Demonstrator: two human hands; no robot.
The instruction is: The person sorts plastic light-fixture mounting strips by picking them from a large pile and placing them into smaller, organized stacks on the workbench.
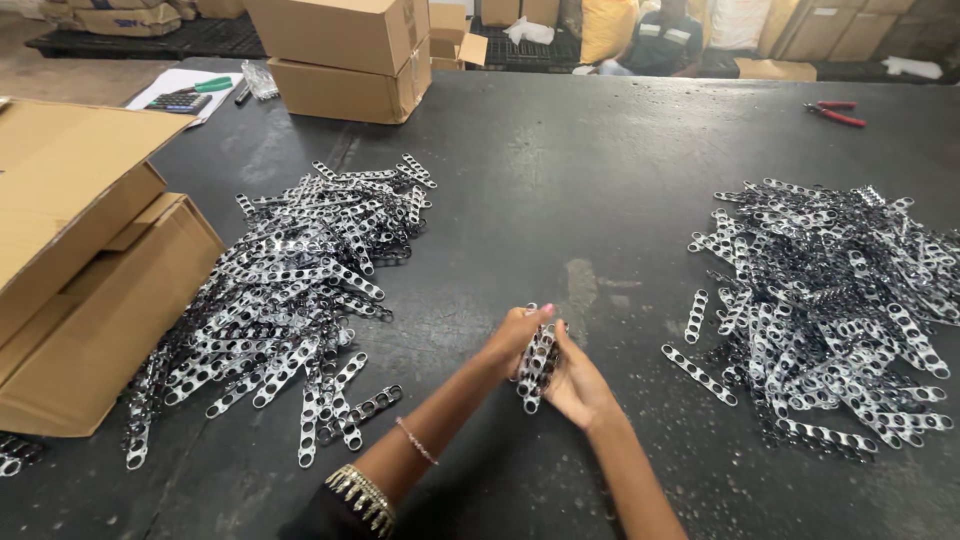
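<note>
Both hands meet over the table (600,200), between two heaps. The left hand (512,338) and right hand (578,385) curl closed around one bundle of strips (537,367), pressed between the palms, upright. Left heap (290,290) and right heap (830,300) lie well apart from it.

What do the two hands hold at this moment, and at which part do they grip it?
Both hands hold one small bundle of perforated metal strips. The left hand grips its upper left side, and the right hand cups its right side and lower part.
</note>
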